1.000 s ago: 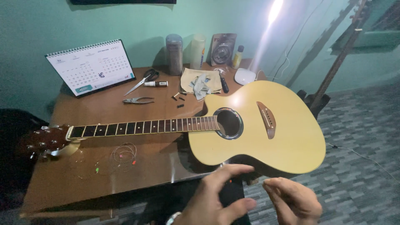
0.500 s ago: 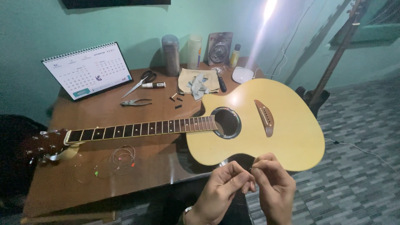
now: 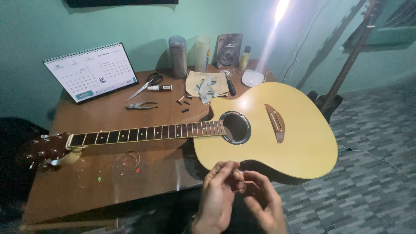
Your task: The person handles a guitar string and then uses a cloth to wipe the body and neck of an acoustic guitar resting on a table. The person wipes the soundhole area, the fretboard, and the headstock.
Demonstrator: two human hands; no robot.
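Beyond my hands I see a pale yellow guitar (image 3: 277,130) with a dark fretboard, a brown table (image 3: 108,117), a white calendar (image 3: 91,71), and a teal wall (image 3: 43,34).

One guitar (image 3: 268,130), perhaps three pegs (image 3: 185,103).

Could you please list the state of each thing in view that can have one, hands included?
Acoustic guitar: lying face up on the table, no strings visible.
Coiled strings: loose on the wooden table below the neck.
Scissors: lying flat, nearly closed.
Pliers: lying flat, handles slightly apart.
Desk calendar: standing upright.
Left hand: raised, fingertips pinching something thin.
Right hand: raised, blurred, against the left.
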